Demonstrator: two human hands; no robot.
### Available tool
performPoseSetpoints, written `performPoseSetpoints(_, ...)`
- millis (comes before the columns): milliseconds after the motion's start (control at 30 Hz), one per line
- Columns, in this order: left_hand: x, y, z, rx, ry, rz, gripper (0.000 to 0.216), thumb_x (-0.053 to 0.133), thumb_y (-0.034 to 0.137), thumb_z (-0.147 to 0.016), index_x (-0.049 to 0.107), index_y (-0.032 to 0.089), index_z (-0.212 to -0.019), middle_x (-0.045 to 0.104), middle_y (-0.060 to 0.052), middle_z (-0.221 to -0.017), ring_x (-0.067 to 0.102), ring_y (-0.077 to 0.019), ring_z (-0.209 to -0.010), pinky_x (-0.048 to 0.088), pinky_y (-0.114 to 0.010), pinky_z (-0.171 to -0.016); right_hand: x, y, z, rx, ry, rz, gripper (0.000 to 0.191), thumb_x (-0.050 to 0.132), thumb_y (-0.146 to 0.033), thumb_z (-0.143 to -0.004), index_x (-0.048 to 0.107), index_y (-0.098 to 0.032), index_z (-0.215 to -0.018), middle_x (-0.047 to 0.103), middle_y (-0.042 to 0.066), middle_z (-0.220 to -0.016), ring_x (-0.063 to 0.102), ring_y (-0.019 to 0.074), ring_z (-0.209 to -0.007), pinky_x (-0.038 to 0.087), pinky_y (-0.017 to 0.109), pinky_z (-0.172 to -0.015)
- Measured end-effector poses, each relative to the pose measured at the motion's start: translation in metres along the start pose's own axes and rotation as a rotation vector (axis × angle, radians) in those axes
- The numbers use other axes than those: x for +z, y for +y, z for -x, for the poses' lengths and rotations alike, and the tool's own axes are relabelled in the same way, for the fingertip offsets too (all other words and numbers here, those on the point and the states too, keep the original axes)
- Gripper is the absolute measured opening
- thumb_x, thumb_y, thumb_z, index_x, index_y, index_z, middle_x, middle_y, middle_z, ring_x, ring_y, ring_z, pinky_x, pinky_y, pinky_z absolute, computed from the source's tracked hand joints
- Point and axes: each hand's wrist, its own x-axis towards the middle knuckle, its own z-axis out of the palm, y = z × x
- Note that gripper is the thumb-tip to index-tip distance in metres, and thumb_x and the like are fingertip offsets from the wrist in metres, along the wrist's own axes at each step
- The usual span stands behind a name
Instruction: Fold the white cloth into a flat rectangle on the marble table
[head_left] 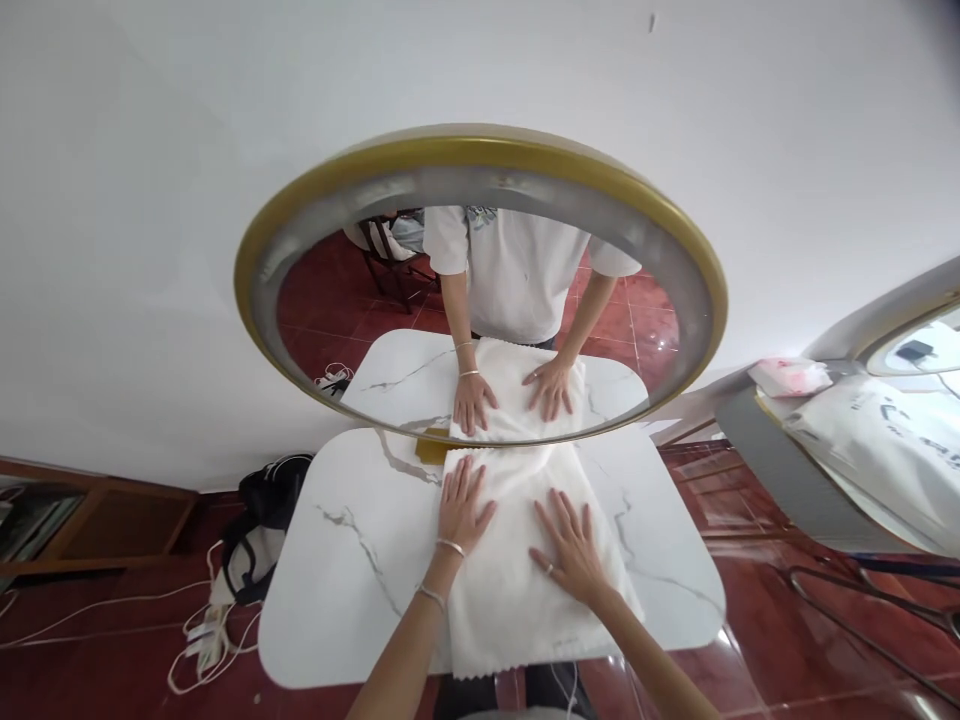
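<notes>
A white cloth (pixel 517 590) lies spread on a small white marble table (pixel 345 560), hanging slightly over the near edge. My left hand (pixel 461 505) lies flat on the cloth's left part, fingers spread, with bracelets on the wrist. On the right part my right hand (pixel 571 545) also rests flat and open, a ring on one finger. A round gold-framed mirror (pixel 480 160) stands at the table's far edge and reflects my hands, the cloth and my white shirt.
A dark bag (pixel 262 510) and white cables (pixel 202 630) lie on the red tiled floor at the left. A wooden shelf (pixel 97 520) runs along the left wall. At the right are another mirror edge (pixel 900 340), a white bag (pixel 877 440) and a pink pack (pixel 791 375).
</notes>
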Motion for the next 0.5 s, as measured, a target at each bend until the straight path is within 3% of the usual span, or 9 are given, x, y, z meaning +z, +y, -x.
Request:
performPoseSetpoints(133, -0.024, -0.072, 0.018, 0.001, -0.022, -0.049, 0.064, 0.045, 0.044, -0.092, 0.024, 0.024, -0.149, 0.017, -0.010, -0.158, 0.017, -0.0259, -0.145, 0.023, -0.045, -0.115, 0.016, -0.059, -0.042, -0.114, -0.030, -0.060, 0.079, 0.044, -0.060, -0.089, 0.011, -0.026, -0.152, 0.012, 0.014, -0.158, 0.011, 0.0352, -0.144, 0.010, 0.065, -0.110)
performPoseSetpoints(267, -0.040, -0.123, 0.032, 0.001, -0.038, -0.082, 0.067, 0.046, 0.045, -0.091, 0.024, 0.021, -0.149, 0.018, -0.011, -0.157, 0.013, -0.0270, -0.146, 0.024, -0.045, -0.114, 0.032, -0.111, -0.066, -0.071, 0.055, -0.079, 0.074, 0.044, -0.053, -0.091, 0.011, -0.025, -0.152, 0.015, 0.014, -0.157, 0.014, 0.0331, -0.144, 0.015, 0.062, -0.111)
performPoseSetpoints(367, -0.041, -0.126, 0.031, 0.093, -0.061, -0.068, 0.061, 0.043, 0.036, -0.093, 0.024, 0.022, -0.149, 0.017, -0.011, -0.158, 0.012, -0.0263, -0.146, 0.024, -0.046, -0.114, 0.039, -0.116, -0.079, 0.054, 0.154, -0.065, 0.069, 0.040, -0.039, -0.095, 0.007, -0.019, -0.152, 0.012, 0.014, -0.158, 0.012, 0.0293, -0.145, 0.023, 0.052, -0.112)
performPoseSetpoints(500, -0.029, -0.087, 0.016, 0.204, -0.107, -0.005, 0.060, 0.043, 0.030, -0.094, 0.022, 0.025, -0.149, 0.011, -0.009, -0.159, 0.011, -0.0261, -0.146, 0.025, -0.046, -0.114, 0.039, -0.082, -0.078, 0.135, 0.172, -0.012, 0.068, 0.037, -0.040, -0.096, 0.006, -0.018, -0.152, 0.017, 0.010, -0.157, 0.012, 0.0256, -0.145, 0.025, 0.045, -0.113)
